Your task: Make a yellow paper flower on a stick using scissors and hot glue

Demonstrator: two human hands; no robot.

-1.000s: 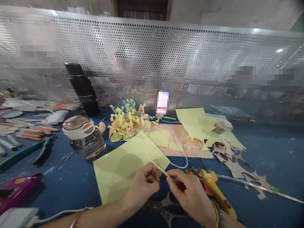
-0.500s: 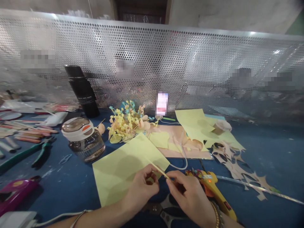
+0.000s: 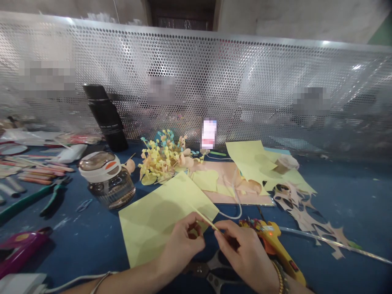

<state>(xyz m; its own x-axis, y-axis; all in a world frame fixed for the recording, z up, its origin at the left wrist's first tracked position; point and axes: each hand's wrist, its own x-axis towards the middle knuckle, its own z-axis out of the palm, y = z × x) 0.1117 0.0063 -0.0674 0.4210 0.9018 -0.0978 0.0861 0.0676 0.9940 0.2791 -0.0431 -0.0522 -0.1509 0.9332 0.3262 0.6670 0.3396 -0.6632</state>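
Observation:
My left hand (image 3: 183,245) and my right hand (image 3: 241,253) meet at the lower middle, both fingertips pinching a thin pale rod (image 3: 206,218). The rod slants up and left over a pale yellow paper sheet (image 3: 162,220), whose near corner lies under my left hand. Just right of my right hand sits a yellow hot glue gun (image 3: 272,245). Black-handled scissors (image 3: 211,272) lie beneath my wrists, partly hidden by them.
A glass jar (image 3: 107,183) and yellow paper flowers (image 3: 162,157) stand beyond the sheet. To the left lie pliers (image 3: 52,196) and several pencils. A black flask (image 3: 105,116) stands before a perforated metal screen (image 3: 196,73). Cut tan paper (image 3: 306,220) lies right.
Both hands keep the rod pinched in nearly the same place. The whole scene sits slightly differently from a small head movement.

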